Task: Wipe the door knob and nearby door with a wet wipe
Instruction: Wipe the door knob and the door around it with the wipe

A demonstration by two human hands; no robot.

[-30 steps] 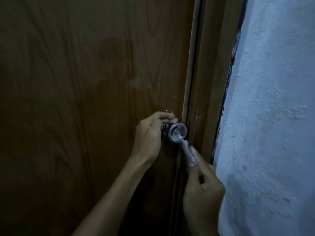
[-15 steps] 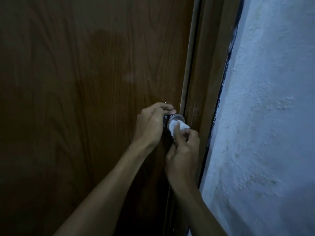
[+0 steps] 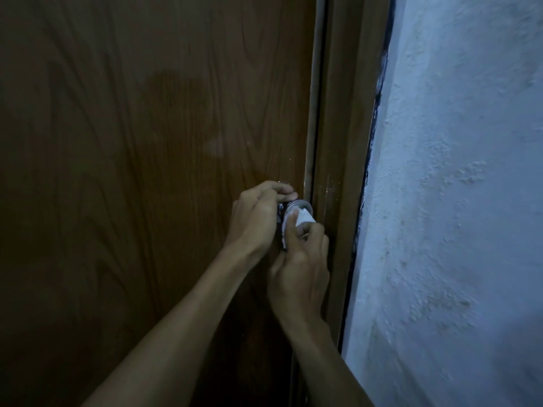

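A dark brown wood-grain door (image 3: 147, 171) fills the left of the view. Its silver round knob (image 3: 299, 204) sits by the door's right edge, mostly covered. My left hand (image 3: 255, 218) grips the knob's neck from the left, fingers curled over its top. My right hand (image 3: 299, 265) comes up from below and presses a white wet wipe (image 3: 302, 218) against the knob's face with thumb and fingers. Only the knob's upper rim shows.
The brown door frame (image 3: 340, 142) runs vertically just right of the knob. Beyond it a rough white plastered wall (image 3: 455, 201) fills the right side. A damp, darker patch (image 3: 176, 113) shows on the door above the knob. The light is dim.
My right hand rose from below the knob, where it held the wipe by the door edge, and now covers the knob's face with the wipe. My left hand kept its grip.
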